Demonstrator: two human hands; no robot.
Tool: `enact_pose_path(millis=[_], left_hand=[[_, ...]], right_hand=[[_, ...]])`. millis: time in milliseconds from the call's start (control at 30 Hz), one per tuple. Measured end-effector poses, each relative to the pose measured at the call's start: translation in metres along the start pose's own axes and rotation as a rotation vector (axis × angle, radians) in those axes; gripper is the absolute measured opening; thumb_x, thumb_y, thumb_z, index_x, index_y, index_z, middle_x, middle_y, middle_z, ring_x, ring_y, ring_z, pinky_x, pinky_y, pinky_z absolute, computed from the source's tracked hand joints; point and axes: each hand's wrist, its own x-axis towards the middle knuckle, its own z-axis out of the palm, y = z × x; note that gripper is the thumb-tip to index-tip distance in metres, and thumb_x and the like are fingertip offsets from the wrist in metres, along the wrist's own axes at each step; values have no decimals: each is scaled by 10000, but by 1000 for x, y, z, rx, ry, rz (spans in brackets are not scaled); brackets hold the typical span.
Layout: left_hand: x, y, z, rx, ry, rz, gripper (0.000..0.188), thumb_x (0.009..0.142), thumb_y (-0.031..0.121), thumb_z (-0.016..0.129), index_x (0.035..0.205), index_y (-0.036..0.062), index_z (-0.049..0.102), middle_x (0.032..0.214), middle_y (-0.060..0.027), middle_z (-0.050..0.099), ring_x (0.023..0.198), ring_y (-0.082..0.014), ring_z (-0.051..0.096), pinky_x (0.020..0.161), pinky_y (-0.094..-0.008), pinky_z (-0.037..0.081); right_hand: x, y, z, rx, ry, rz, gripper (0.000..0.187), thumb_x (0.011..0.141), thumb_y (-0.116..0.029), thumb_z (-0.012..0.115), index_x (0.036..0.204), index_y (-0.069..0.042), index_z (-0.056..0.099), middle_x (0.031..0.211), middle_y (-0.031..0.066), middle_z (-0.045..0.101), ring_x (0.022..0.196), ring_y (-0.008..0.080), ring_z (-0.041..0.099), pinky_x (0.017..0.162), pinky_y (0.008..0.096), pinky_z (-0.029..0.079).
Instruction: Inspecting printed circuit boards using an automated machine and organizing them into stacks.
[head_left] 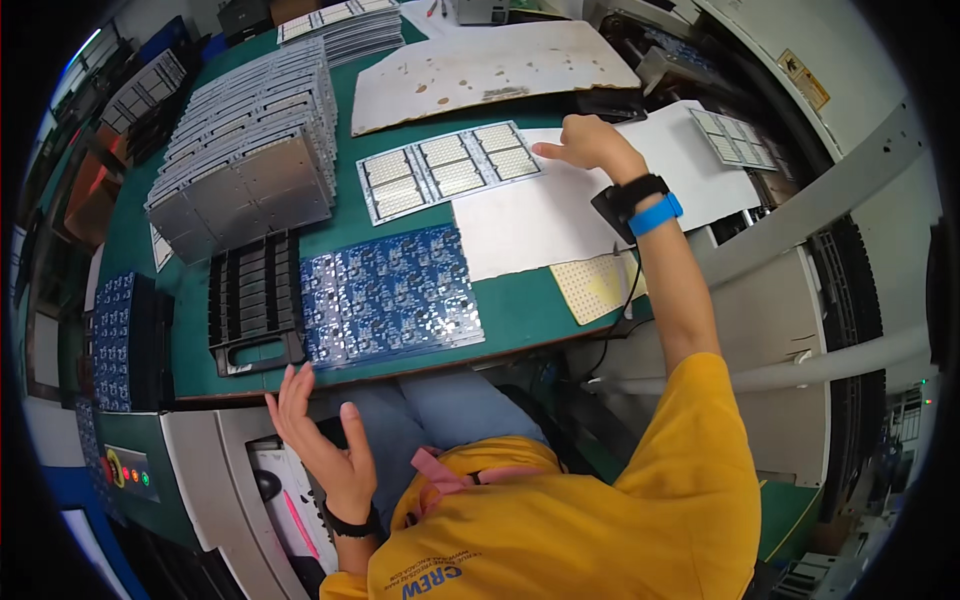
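Observation:
My right hand (600, 150) reaches over the white sheet (510, 225), thumb stretched toward the right end of a light panel (450, 172) with rows of pale cells. Its other fingers curl down, apart from the thumb, and their tips are partly hidden. Whether the thumb touches the panel, I cannot tell. The panel lies flat on the green table (345, 150). My left hand (325, 445) hangs below the table's near edge, fingers spread, holding nothing. Nearest to it are a black slotted rack (253, 300) and blue circuit boards (392, 295) lying side by side on the table.
A tall stack of metal-backed panels (245, 190) stands at the left. Behind the panel lies a stained white board (490, 75). A yellow perforated board (595, 288) sits at the near edge. Another light panel (735, 140) rests at the right, beside a grey machine arm (800, 235).

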Motion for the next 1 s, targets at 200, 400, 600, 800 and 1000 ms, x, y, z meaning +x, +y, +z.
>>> enact_pose_path(millis=[200,400,600,800,1000], left_hand=[[1,-1,-1,-98,-18,11,391,831,109,513,1202,20,425,1232,-127,496,1205,-321,422,1071,-511,135],[-4,1,-2,-127,-58,10,394,842,81,500,1220,27,406,1236,-127,497,1230,-304,403,1088,-497,124],[-10,-5,-5,-124,-37,-4,386,834,74,502,1208,26,423,1230,-124,504,1220,-303,412,1086,-495,129],[-7,-13,-10,-244,-19,-31,366,812,53,516,1170,13,452,1166,-142,543,1161,-326,468,1059,-509,177],[-5,-10,-18,-943,-112,-348,367,864,44,477,1216,-42,422,1094,-165,570,1049,-219,535,984,-359,339]], right_hand=[[9,-28,26,154,-84,67,720,565,-595,740,858,56,648,889,215,645,801,335,629,738,339,498],[9,-32,42,205,-51,102,900,506,-600,777,999,120,555,991,274,604,844,344,627,732,329,499],[-5,-28,14,663,-282,76,774,637,-544,748,1055,72,536,865,143,610,766,197,629,582,218,468],[-66,-33,-8,1500,-33,92,242,911,-209,528,1077,-32,532,962,71,616,799,167,625,696,255,511],[-155,-25,-4,1713,197,-72,348,941,-146,439,1237,36,413,1104,125,571,930,185,592,792,308,504]])
